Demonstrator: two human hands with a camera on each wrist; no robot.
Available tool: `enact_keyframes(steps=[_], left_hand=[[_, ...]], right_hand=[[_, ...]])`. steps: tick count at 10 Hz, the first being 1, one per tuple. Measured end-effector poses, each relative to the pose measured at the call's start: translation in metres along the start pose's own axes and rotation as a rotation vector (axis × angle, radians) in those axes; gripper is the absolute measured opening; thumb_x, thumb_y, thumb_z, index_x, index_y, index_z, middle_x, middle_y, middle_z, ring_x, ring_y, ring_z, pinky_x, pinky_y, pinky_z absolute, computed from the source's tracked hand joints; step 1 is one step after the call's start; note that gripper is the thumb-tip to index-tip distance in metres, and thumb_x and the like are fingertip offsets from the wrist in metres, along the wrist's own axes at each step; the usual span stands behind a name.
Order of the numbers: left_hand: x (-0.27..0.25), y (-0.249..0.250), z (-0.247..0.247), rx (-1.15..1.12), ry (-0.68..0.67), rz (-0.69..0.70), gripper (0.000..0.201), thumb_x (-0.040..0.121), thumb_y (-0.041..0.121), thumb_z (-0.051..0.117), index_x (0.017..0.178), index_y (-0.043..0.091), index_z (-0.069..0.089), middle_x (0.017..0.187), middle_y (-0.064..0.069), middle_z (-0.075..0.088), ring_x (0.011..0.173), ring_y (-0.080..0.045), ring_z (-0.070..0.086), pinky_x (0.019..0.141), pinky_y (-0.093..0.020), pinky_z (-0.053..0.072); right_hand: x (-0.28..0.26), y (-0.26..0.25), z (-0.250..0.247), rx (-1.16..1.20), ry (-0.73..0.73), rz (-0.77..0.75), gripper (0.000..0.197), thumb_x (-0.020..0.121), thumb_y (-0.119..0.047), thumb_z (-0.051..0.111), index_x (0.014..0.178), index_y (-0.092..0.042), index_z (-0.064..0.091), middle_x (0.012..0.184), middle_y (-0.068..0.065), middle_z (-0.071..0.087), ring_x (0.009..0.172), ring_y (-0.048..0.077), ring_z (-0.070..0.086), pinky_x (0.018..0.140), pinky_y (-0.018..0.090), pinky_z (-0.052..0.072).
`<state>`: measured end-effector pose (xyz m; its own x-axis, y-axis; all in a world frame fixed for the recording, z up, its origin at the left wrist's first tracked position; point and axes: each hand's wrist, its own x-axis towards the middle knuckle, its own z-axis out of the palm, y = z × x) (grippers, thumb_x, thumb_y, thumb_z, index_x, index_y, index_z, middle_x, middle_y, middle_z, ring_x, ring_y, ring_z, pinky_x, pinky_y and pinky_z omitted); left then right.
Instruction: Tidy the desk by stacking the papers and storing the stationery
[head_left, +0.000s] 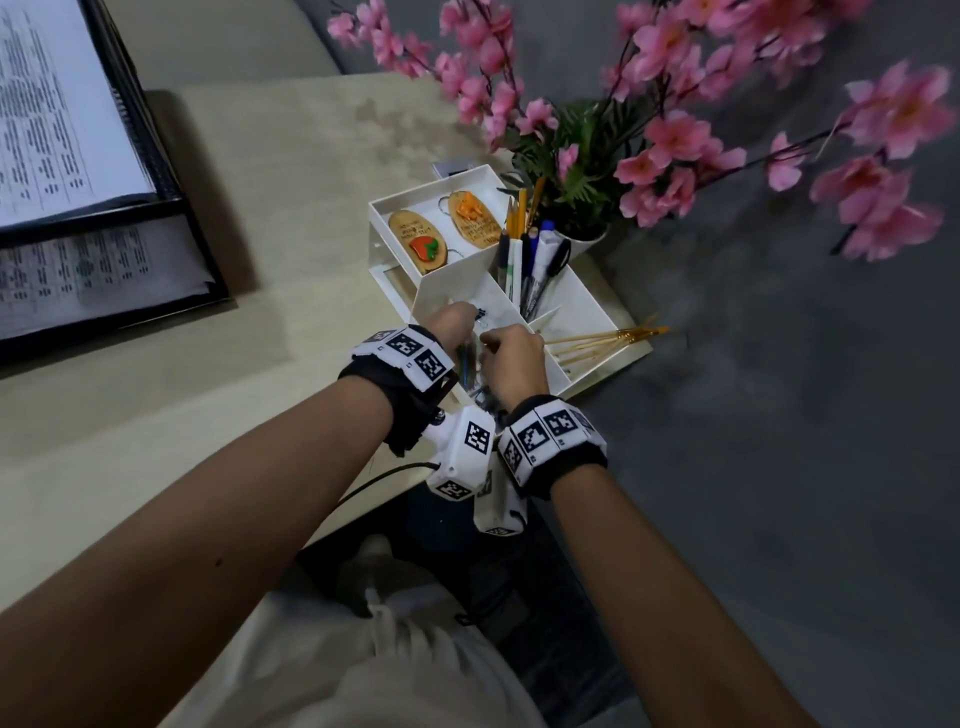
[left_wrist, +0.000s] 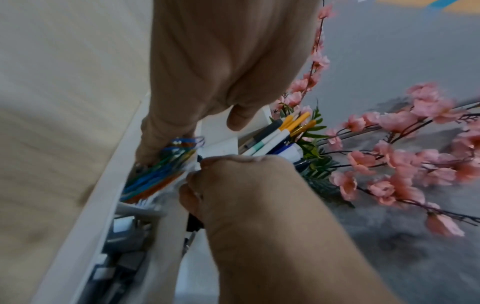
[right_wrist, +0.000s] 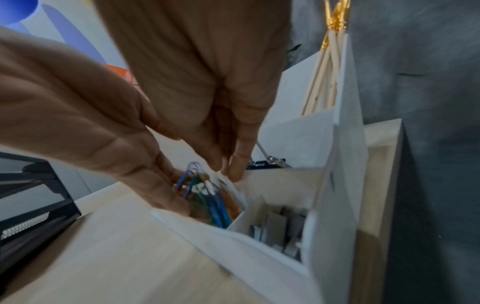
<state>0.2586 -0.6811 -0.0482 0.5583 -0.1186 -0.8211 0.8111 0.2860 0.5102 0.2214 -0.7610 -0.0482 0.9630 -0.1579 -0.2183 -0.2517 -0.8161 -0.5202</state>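
Reaching into the white organizer (head_left: 587, 306) at the desk's (head_left: 291, 171) right edge, both hands meet over one narrow compartment. The left hand (head_left: 451, 325) holds a clear packet of coloured paper clips (right_wrist: 207, 197), fingers curled round it against the compartment's wall; the right hand (head_left: 511, 358) pinches the packet's other side. Staples (right_wrist: 283, 228) fill the next cell, a thin divider between. Pens (head_left: 530, 260) stand just behind, brushes (head_left: 608, 338) poke past the organizer's rim over the floor. Stacked papers (head_left: 47, 114) sit in the black tray (head_left: 171, 208) well to the left, bare desk between. Pink blossoms (head_left: 675, 140) crowd overhead.
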Motion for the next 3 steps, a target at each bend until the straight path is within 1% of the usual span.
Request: enact_keyframes(steps=[1, 2, 3], left_hand=[[-0.017, 0.001, 0.003, 0.083, -0.004, 0.07, 0.029, 0.094, 0.016, 0.039, 0.067, 0.009, 0.032, 0.065, -0.008, 0.028, 0.055, -0.019, 0.029, 0.055, -0.025, 0.025], [-0.017, 0.002, 0.0, 0.111, -0.034, 0.054, 0.033, 0.097, 0.017, 0.034, 0.065, 0.009, 0.03, 0.068, -0.008, 0.027, 0.057, -0.017, 0.028, 0.057, -0.026, 0.03], [-0.023, 0.008, -0.011, 0.15, -0.064, 0.029, 0.024, 0.099, 0.023, 0.032, 0.087, 0.007, 0.044, 0.089, -0.008, 0.04, 0.076, -0.018, 0.044, 0.087, -0.031, 0.036]], right_hand=[[-0.003, 0.006, -0.002, 0.021, -0.018, 0.028, 0.023, 0.089, -0.005, 0.05, 0.095, -0.001, 0.072, 0.099, 0.023, 0.069, 0.097, 0.032, 0.057, 0.079, 0.027, 0.043], [-0.005, 0.011, -0.004, 0.058, -0.018, 0.025, 0.023, 0.089, -0.003, 0.049, 0.097, 0.0, 0.071, 0.093, 0.019, 0.067, 0.089, 0.026, 0.056, 0.078, 0.023, 0.041], [-0.019, 0.021, -0.011, 0.125, 0.012, 0.046, 0.027, 0.089, -0.001, 0.048, 0.108, -0.001, 0.068, 0.111, 0.015, 0.068, 0.097, 0.025, 0.062, 0.088, 0.02, 0.045]])
